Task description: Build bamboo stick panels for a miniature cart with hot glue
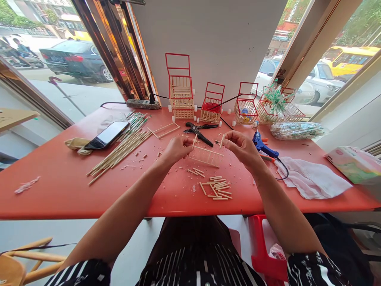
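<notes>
A small ladder-like frame of thin wooden sticks [206, 156] is in front of me, just above or on the table; I cannot tell which. My left hand [180, 149] is closed in a pinch at its left end, where a short stick [195, 140] stands up by the fingertips. Between the thumb and fingers of my right hand [239, 146] is a short wooden stick [222, 142], held nearly upright above the frame's right end. Nearer me lies a pile of short cut sticks [219, 188], with several more [196, 172] beside it. Black pliers [199, 133] rest behind the frame.
Long sticks [119, 155] and a phone [107, 135] lie left on the red table [119, 198]. Another stick frame [165, 130] is behind them. Miniature carts [181, 97] line the wall. A blue glue gun [264, 146], white cloth [312, 178] and tissue pack [354, 163] are right.
</notes>
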Demonstrator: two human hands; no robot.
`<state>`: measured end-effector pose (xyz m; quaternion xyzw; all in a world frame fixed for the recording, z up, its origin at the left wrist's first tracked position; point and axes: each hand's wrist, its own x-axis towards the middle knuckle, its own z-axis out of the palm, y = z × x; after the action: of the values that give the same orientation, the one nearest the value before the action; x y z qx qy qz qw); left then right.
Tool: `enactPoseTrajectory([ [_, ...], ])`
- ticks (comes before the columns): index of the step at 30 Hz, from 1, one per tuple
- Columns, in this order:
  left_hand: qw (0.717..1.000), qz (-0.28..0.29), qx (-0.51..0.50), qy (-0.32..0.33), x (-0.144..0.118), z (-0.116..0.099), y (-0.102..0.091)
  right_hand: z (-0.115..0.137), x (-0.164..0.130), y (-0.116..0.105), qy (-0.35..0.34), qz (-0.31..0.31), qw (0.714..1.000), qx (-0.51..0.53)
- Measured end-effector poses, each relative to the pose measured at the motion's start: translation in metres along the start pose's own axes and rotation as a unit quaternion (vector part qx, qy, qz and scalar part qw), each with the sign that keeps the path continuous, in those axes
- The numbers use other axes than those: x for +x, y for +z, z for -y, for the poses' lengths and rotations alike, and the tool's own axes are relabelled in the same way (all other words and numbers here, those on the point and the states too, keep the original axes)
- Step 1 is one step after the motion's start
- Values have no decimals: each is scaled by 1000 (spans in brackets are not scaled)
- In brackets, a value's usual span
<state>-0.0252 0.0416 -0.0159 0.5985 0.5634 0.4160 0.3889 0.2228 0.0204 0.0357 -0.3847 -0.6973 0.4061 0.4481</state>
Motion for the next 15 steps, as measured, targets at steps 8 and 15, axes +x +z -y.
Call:
enactPoseTrajectory([
  [8, 982, 32, -187, -21, -13, -18, 13, -9, 0, 10, -46, -46, 992, -107],
  [15, 970, 33, -240, 18, -27, -28, 32, -19, -8, 22, -52, -64, 970, -230],
])
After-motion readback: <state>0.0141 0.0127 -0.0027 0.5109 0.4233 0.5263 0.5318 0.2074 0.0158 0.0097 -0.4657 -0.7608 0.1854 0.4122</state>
